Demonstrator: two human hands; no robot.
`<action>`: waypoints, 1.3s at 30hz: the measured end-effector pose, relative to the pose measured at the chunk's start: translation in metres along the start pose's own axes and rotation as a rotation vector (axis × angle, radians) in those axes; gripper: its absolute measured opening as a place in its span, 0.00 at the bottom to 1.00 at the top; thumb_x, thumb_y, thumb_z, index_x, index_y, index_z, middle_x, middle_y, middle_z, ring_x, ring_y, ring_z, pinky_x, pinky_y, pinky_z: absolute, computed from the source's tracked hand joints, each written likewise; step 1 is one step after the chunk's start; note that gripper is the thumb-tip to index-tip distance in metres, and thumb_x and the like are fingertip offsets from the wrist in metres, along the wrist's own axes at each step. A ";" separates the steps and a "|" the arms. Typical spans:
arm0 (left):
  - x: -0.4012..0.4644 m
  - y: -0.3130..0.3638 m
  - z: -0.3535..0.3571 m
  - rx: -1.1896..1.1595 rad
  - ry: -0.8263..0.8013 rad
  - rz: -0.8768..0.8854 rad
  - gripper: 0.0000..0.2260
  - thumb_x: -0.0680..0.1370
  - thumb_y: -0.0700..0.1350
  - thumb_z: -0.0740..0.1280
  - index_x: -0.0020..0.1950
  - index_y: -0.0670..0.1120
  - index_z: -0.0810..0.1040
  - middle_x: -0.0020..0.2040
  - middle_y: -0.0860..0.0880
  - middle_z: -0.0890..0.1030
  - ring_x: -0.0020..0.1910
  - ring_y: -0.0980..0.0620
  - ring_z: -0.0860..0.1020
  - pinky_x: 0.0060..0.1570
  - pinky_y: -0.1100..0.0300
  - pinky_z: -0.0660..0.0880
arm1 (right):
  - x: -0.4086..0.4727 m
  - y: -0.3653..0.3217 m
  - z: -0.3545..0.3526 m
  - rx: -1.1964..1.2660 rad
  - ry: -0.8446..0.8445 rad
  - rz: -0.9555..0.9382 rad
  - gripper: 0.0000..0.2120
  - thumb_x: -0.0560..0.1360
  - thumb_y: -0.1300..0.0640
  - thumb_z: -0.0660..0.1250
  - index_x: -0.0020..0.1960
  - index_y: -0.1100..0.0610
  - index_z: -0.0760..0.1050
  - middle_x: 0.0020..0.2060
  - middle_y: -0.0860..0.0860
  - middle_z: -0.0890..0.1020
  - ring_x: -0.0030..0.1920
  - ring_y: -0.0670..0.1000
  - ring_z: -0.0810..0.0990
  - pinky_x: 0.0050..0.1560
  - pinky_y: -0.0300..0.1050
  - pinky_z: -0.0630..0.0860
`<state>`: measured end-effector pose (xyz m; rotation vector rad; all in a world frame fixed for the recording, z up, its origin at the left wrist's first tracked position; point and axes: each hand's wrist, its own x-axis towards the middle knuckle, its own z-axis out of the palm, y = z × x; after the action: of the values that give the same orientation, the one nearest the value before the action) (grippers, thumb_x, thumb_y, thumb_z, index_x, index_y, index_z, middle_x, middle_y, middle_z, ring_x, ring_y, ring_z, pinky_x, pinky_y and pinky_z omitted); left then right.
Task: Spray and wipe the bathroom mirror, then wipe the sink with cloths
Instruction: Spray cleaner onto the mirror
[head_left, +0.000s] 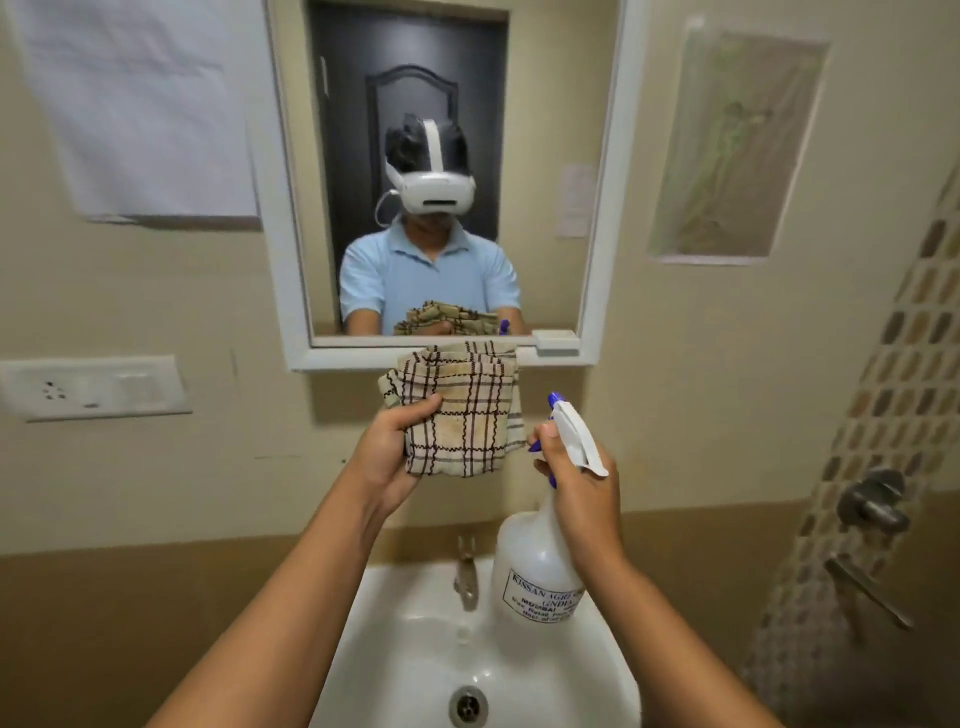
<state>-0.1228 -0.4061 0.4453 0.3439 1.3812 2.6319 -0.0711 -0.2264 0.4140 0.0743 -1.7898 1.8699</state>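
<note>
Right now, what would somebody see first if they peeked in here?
Probably the big white-framed mirror on the wall, dead centre above the sink. Just below it, the left hand grips a checked cloth, and the right hand holds a spray bottle over the sink, its nozzle pointing towards the mirror.

My 1 head camera looks forward and slightly down, close to the mirror (447, 171) and above the sink (395, 623)
</note>
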 end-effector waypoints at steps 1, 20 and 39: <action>-0.001 0.014 -0.005 0.004 -0.005 0.026 0.16 0.77 0.38 0.60 0.63 0.38 0.77 0.57 0.39 0.83 0.56 0.42 0.83 0.51 0.49 0.82 | 0.000 -0.008 0.013 0.014 0.002 -0.020 0.26 0.71 0.39 0.67 0.59 0.57 0.81 0.45 0.48 0.85 0.50 0.49 0.83 0.58 0.56 0.79; 0.021 0.161 0.015 0.118 0.081 0.379 0.20 0.80 0.50 0.64 0.67 0.39 0.75 0.61 0.38 0.81 0.61 0.41 0.80 0.60 0.44 0.77 | 0.022 -0.123 0.113 0.030 -0.267 -0.272 0.17 0.72 0.36 0.67 0.51 0.48 0.80 0.43 0.50 0.84 0.47 0.49 0.83 0.49 0.58 0.81; 0.018 0.192 0.036 0.155 0.073 0.447 0.20 0.81 0.51 0.63 0.68 0.40 0.75 0.61 0.39 0.81 0.61 0.40 0.80 0.62 0.41 0.75 | 0.031 -0.153 0.111 -0.066 -0.196 -0.289 0.12 0.77 0.42 0.65 0.42 0.49 0.76 0.37 0.50 0.82 0.41 0.51 0.81 0.42 0.47 0.77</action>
<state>-0.1354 -0.4818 0.6257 0.6504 1.7093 2.9105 -0.0696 -0.3254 0.5782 0.4816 -1.8543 1.6423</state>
